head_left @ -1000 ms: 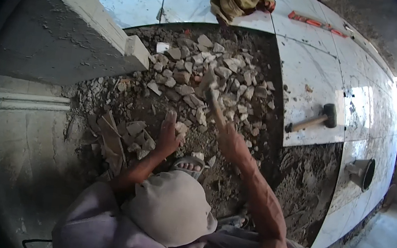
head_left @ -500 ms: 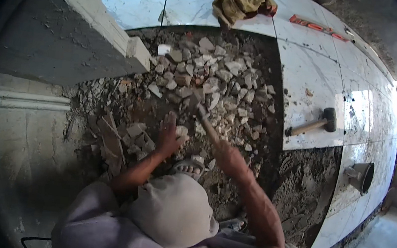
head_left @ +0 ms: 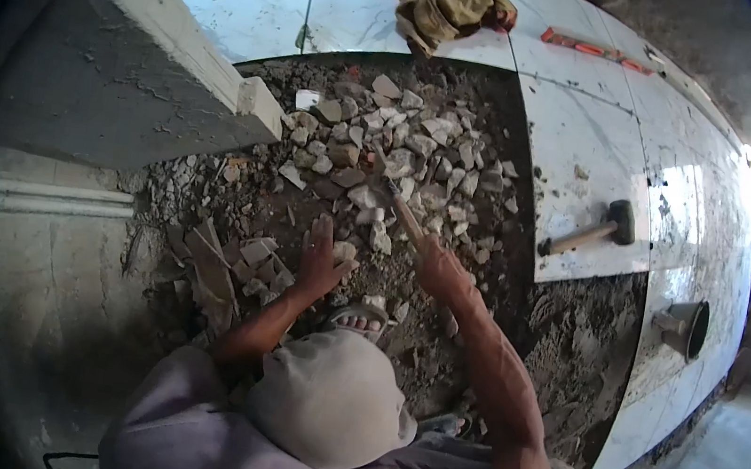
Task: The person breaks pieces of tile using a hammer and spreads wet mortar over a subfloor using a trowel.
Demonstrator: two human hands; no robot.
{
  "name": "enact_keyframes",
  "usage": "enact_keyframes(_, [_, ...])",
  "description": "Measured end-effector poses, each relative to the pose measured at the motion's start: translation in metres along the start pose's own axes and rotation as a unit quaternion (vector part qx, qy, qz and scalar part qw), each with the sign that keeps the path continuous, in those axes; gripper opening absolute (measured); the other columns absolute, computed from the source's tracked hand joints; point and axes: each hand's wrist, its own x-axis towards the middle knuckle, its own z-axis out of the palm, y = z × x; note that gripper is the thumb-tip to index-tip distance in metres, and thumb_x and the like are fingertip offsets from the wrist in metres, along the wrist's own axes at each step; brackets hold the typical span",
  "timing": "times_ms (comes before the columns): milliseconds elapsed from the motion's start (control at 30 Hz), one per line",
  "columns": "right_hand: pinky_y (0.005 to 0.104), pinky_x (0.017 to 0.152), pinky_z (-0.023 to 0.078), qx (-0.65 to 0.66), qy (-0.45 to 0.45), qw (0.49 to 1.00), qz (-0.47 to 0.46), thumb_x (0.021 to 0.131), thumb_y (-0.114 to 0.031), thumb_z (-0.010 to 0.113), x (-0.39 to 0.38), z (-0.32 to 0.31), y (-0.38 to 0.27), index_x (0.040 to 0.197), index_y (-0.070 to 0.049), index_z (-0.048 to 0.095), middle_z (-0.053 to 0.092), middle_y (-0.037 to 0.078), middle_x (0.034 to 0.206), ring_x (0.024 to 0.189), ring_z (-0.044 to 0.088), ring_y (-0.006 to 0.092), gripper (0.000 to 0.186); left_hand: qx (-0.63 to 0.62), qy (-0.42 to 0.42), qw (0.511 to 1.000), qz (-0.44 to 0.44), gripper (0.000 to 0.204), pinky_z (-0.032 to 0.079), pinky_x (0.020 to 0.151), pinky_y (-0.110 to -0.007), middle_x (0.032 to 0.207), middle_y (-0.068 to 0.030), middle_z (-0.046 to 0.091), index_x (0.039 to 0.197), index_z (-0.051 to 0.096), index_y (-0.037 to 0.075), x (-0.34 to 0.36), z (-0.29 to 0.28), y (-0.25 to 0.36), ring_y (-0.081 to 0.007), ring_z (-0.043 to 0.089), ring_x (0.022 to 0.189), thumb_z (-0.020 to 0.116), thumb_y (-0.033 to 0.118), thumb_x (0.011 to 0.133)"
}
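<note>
My right hand (head_left: 443, 270) is closed around the handle of a wooden-handled tool (head_left: 408, 220). Its narrow grey metal head reaches into a heap of broken stones (head_left: 443, 153); the exact kind of head is hard to make out. Lower and to the left, my left hand (head_left: 322, 265) is open over the dirt with its fingers stretched forward. A pale stone (head_left: 345, 251) lies against the thumb side of that hand. Flat broken tile pieces (head_left: 211, 270) rest in the rubble left of my left wrist.
White marbled tiles (head_left: 586, 148) border the rubble at the far side and right. On them lie a mallet (head_left: 622, 224), a red level (head_left: 599, 50), a crumpled brown cloth (head_left: 453, 7) and a bucket (head_left: 687, 330). A concrete block (head_left: 130, 79) juts in from the left.
The tool's head has shifted slightly up and right among the stones, and some stones lie differently. My right hand stays around the handle; my left hand has barely moved.
</note>
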Motion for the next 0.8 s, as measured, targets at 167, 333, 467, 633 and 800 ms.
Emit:
enact_keyframes(167, [0.0525, 0.056, 0.044, 0.114, 0.057, 0.990, -0.051, 0.090, -0.021, 0.051, -0.029, -0.038, -0.093, 0.106, -0.003, 0.039, 0.060, 0.027, 0.072, 0.068, 0.060, 0.0463, 0.027, 0.003, -0.021, 0.999, -0.030, 0.104, 0.015, 0.109, -0.055, 0.147, -0.0302, 0.012, 0.143, 0.004, -0.005, -0.018, -0.012, 0.000, -0.0437, 0.014, 0.137, 0.071, 0.041, 0.078])
enact_keyframes(333, [0.0544, 0.053, 0.043, 0.116, 0.072, 0.989, -0.063, 0.090, -0.021, 0.052, -0.012, 0.012, -0.078, 0.104, -0.007, 0.039, 0.059, 0.025, 0.067, 0.061, 0.058, 0.0475, 0.024, 0.013, 0.020, 1.000, -0.016, 0.107, 0.014, 0.109, -0.055, 0.147, -0.0291, 0.012, 0.143, 0.004, -0.005, -0.017, -0.012, 0.005, -0.0433, 0.015, 0.137, 0.073, 0.042, 0.075])
enact_keyframes(467, [0.0532, 0.055, 0.044, 0.018, 0.057, 0.987, -0.146, 0.091, -0.021, 0.049, -0.008, 0.044, -0.026, 0.113, -0.003, 0.039, 0.060, 0.025, 0.069, 0.063, 0.059, 0.0464, 0.031, 0.025, 0.016, 0.999, -0.029, 0.108, 0.016, 0.110, -0.053, 0.147, -0.0278, 0.016, 0.143, 0.007, -0.004, -0.012, -0.009, 0.017, -0.0415, 0.018, 0.136, 0.074, 0.043, 0.073])
enact_keyframes(633, [0.0497, 0.054, 0.044, 0.138, 0.019, 0.989, -0.052, 0.090, -0.021, 0.054, -0.057, -0.018, -0.079, 0.110, -0.003, 0.042, 0.059, 0.026, 0.071, 0.065, 0.060, 0.0447, 0.029, 0.045, 0.090, 0.994, 0.036, 0.094, 0.026, 0.107, -0.049, 0.142, -0.0252, 0.029, 0.141, 0.021, -0.002, -0.037, -0.019, 0.005, -0.0413, 0.028, 0.132, 0.076, 0.033, 0.073])
enact_keyframes(800, [0.0505, 0.055, 0.045, 0.097, 0.007, 0.993, -0.062, 0.089, -0.020, 0.054, -0.070, 0.024, -0.035, 0.107, -0.004, 0.042, 0.060, 0.026, 0.073, 0.068, 0.060, 0.0453, 0.027, -0.031, 0.104, 0.992, 0.059, 0.058, 0.037, 0.095, -0.048, 0.125, -0.0204, 0.045, 0.120, 0.043, 0.002, -0.046, -0.028, -0.008, -0.0381, 0.046, 0.114, 0.075, 0.024, 0.076])
